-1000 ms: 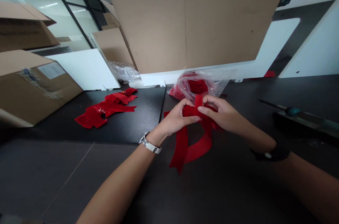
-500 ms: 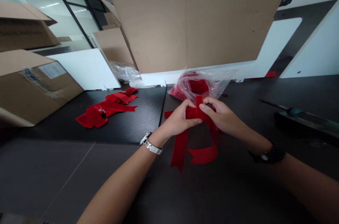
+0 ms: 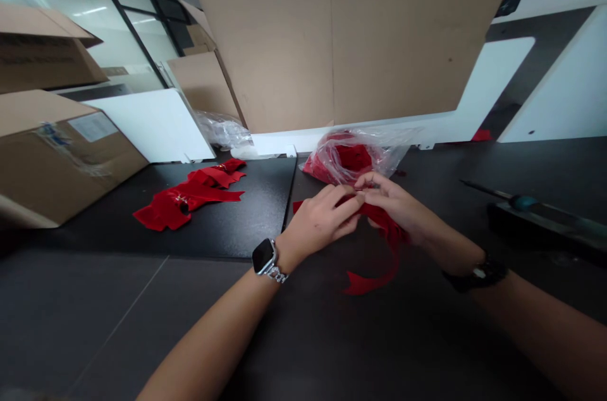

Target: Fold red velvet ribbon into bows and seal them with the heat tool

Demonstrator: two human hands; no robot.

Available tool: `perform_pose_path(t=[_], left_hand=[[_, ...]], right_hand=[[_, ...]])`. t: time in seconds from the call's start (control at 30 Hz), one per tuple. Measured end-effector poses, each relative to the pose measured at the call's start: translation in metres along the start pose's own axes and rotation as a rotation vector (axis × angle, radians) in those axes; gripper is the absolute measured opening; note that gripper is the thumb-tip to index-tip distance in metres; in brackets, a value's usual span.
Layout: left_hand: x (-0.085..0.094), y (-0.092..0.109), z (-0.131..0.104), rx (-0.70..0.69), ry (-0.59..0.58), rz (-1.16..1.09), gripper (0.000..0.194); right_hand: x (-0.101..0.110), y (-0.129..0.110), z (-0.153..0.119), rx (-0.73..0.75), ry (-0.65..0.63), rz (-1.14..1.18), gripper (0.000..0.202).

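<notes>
Above the dark table, both my hands meet with their fingertips together on a red ribbon bow (image 3: 386, 224). My left hand (image 3: 327, 214) is turned palm down and pinches near the middle, covering much of the ribbon. From the other side my right hand (image 3: 396, 202) grips the ribbon, its thumb and fingers closed. One forked ribbon tail hangs below and curls to the left. What lies between the fingertips is hidden. Just behind my hands rests a clear plastic bag (image 3: 353, 151) with red ribbon pieces inside.
Red bows (image 3: 192, 192) lie in a heap on a black board (image 3: 251, 227) at left. A pen-like tool with a thin tip (image 3: 524, 202) rests on a dark holder at right. Cardboard boxes (image 3: 71, 154) stand at left; a large cardboard panel (image 3: 351, 40) rises behind.
My left hand has rolled over, palm down, bringing the watch face into view. The upright ribbon loop is now covered by my fingers, and the left hanging tail is out of sight.
</notes>
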State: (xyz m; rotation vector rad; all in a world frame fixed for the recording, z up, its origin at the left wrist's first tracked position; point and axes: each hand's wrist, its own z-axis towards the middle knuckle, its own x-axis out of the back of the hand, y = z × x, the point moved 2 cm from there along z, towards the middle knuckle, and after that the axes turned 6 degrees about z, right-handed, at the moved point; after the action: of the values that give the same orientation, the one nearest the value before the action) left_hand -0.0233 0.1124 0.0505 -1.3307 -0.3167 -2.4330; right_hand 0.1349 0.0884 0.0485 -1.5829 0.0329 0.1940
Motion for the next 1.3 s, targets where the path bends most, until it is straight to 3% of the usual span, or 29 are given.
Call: perform_pose_path(t=[0.1,0.17,0.3,0.37,0.47,0.63,0.73,0.8,0.87,0.93,1.13,1.3], left_hand=[[0.002,0.002,0.0,-0.019,-0.052,0.007,0.035],[0.003,0.003,0.002,0.027,-0.06,-0.05,0.034],[0.001,-0.001,0.005,0.191,-0.028,-0.246,0.025],[-0.001,-0.004,0.006,0.298,-0.022,-0.37,0.019],[-0.003,-0.011,0.006,0.508,-0.028,-0.564,0.019],[-0.001,-0.019,0.008,0.745,-0.097,-0.893,0.022],[0.003,-0.022,0.009,0.823,-0.12,-1.038,0.021],[0.005,-0.021,0.01,0.845,-0.144,-1.102,0.023],[0.006,-0.02,0.01,0.828,-0.154,-1.129,0.027],[0.007,-0.018,0.01,0.777,-0.134,-1.133,0.029],[0.01,-0.016,0.01,0.587,-0.019,-1.081,0.03],[0.015,-0.015,0.009,0.484,-0.064,-1.055,0.028]], right_hand=[[0.005,-0.001,0.002,-0.029,-0.081,-0.137,0.023],[0.007,-0.004,0.002,0.087,-0.055,-0.361,0.02],[0.0,-0.024,-0.014,0.739,0.197,-0.843,0.009],[-0.01,-0.029,-0.023,0.914,0.071,-0.963,0.009],[-0.015,-0.03,-0.026,0.88,-0.177,-1.043,0.006],[-0.002,-0.019,-0.016,0.922,-0.295,-1.266,0.039],[0.001,-0.012,-0.014,1.063,-0.244,-1.439,0.026],[0.0,-0.01,-0.015,1.2,-0.196,-1.435,0.007],[-0.002,-0.01,-0.017,1.293,-0.158,-1.339,0.006],[-0.003,-0.011,-0.018,1.298,-0.102,-1.214,0.006],[-0.008,-0.013,-0.016,1.099,0.091,-0.905,0.009],[-0.008,-0.016,-0.016,0.944,0.118,-0.754,0.013]])
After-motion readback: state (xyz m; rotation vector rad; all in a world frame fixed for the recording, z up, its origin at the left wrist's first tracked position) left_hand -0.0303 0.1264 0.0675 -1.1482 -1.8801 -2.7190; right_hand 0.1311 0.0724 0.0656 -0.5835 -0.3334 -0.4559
